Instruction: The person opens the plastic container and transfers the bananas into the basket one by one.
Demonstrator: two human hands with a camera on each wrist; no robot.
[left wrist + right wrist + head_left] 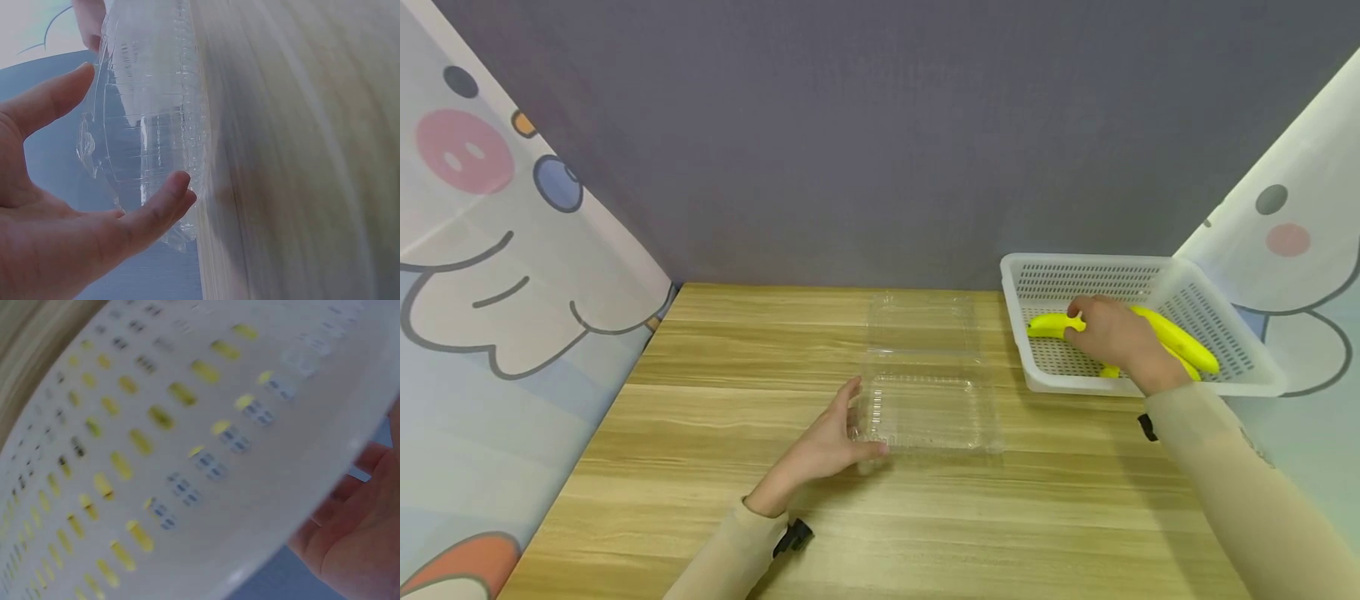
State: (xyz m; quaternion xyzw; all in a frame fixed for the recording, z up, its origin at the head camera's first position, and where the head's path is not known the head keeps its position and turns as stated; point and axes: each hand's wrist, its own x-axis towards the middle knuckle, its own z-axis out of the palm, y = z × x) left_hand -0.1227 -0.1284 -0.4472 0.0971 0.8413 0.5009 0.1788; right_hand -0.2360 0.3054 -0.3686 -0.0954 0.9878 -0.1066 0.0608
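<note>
A clear plastic clamshell box (925, 412) lies on the wooden table with its lid folded back. At its left side my left hand (827, 442) has thumb and fingers spread, with fingertips at the box wall; the left wrist view shows them fairly straight. Inside the white basket (1157, 387), my right hand (1112, 337) is over the bananas, its thumb and forefinger bent around the end of the leftmost banana (1051, 325). Whether they grip it is not visible. More bananas (1183, 342) lie to the right, partly under the hand. The basket wall hides the fingertips in the right wrist view.
The slotted basket stands at the table's back right, against the grey back panel (850, 150). Cartoon-printed panels (535, 292) flank the table (715, 400). To the left of the box is bare wood.
</note>
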